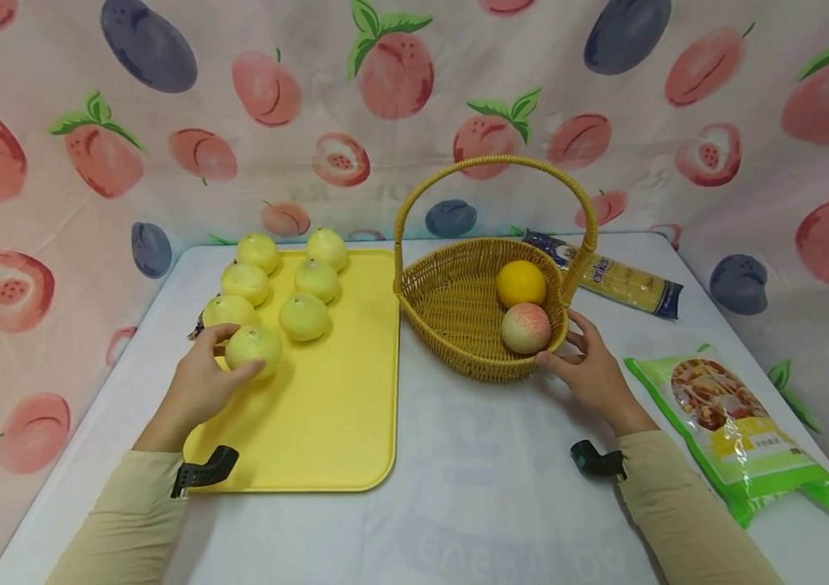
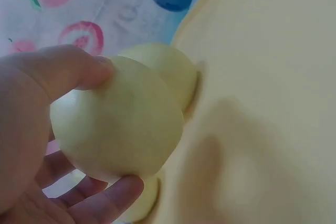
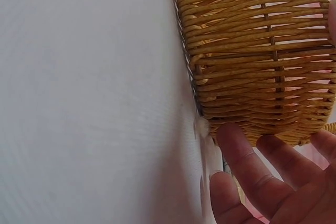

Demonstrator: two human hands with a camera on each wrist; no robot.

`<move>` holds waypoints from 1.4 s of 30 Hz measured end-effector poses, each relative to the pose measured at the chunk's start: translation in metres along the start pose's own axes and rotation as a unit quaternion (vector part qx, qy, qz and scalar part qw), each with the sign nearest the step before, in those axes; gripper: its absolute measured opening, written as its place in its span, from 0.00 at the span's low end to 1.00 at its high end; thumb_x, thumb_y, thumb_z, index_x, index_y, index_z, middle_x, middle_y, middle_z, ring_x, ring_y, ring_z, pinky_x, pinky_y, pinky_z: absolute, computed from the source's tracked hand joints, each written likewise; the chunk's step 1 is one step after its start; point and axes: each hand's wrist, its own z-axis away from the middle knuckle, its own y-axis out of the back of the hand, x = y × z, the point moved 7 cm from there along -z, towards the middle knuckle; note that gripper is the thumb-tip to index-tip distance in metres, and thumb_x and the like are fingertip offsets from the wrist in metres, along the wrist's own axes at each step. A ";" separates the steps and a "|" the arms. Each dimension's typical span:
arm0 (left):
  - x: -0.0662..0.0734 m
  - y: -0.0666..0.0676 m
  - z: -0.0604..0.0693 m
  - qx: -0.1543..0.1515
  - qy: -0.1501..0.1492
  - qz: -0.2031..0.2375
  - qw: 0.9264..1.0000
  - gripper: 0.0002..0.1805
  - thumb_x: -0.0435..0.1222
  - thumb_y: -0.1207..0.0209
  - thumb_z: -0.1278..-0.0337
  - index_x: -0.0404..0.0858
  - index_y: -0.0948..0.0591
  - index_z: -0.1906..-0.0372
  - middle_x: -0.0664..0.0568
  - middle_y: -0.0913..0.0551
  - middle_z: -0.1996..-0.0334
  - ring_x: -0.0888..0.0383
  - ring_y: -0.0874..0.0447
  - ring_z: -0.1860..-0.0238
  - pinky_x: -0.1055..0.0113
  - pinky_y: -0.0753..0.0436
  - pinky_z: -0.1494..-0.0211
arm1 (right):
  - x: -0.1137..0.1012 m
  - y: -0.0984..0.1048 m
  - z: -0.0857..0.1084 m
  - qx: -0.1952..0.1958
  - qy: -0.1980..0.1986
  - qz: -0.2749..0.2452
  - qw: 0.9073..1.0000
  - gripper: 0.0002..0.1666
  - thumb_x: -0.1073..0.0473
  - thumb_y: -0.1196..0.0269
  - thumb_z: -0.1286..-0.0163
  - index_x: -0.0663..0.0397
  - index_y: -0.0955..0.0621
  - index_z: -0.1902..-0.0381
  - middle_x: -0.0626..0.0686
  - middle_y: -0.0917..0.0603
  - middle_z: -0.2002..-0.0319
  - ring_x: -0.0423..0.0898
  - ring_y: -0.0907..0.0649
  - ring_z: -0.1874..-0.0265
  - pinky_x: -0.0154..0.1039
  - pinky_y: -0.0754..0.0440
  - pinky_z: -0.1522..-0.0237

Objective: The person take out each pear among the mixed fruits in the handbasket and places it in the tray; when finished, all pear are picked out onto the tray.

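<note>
My left hand (image 1: 198, 382) grips a pale yellow-green round fruit, like a pomelo (image 1: 253, 351), between thumb and fingers, just above the left side of a yellow tray (image 1: 312, 422). The left wrist view shows this pomelo (image 2: 118, 119) close up, its shadow cast on the tray. Several similar pomelos (image 1: 305, 317) stand in two rows toward the tray's back left. My right hand (image 1: 593, 370) holds the right side of a wicker basket (image 1: 451, 345), thumb at the rim and fingers against the outer weave (image 3: 252, 87). Inside the basket lie an orange (image 1: 520, 283) and a peach (image 1: 527, 328).
Behind the basket lies a long pack of pasta (image 1: 627, 284). A green and clear food bag (image 1: 736, 426) is at the right of the white-covered table (image 1: 473, 504). The basket's tall handle (image 1: 495, 160) arches up. A fruit-print cloth (image 1: 239, 49) hangs behind.
</note>
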 end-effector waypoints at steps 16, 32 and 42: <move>-0.020 -0.007 0.002 0.039 0.001 0.014 0.999 0.37 0.42 0.35 0.36 0.27 0.35 0.31 0.28 0.31 0.39 0.31 0.31 0.40 0.40 0.28 0.41 | 0.004 0.002 -0.001 0.003 -0.015 0.008 1.000 0.63 0.34 0.34 0.34 0.43 0.61 0.18 0.67 0.41 0.25 0.67 0.25 0.39 0.62 0.25 0.42; -0.010 -0.008 -0.012 0.095 -0.002 0.023 0.995 0.33 0.36 0.36 0.35 0.25 0.32 0.32 0.28 0.31 0.38 0.32 0.32 0.39 0.40 0.29 0.39 | 0.006 0.007 0.002 0.007 -0.013 0.014 1.000 0.63 0.33 0.35 0.34 0.43 0.61 0.18 0.67 0.40 0.26 0.65 0.24 0.40 0.61 0.24 0.43; -0.006 -0.015 -0.019 0.092 0.015 0.038 0.995 0.33 0.36 0.36 0.35 0.27 0.33 0.30 0.28 0.32 0.37 0.32 0.31 0.38 0.41 0.28 0.37 | 0.005 0.008 0.002 0.008 -0.016 0.012 1.000 0.63 0.34 0.35 0.34 0.43 0.61 0.18 0.67 0.40 0.26 0.65 0.25 0.40 0.61 0.24 0.42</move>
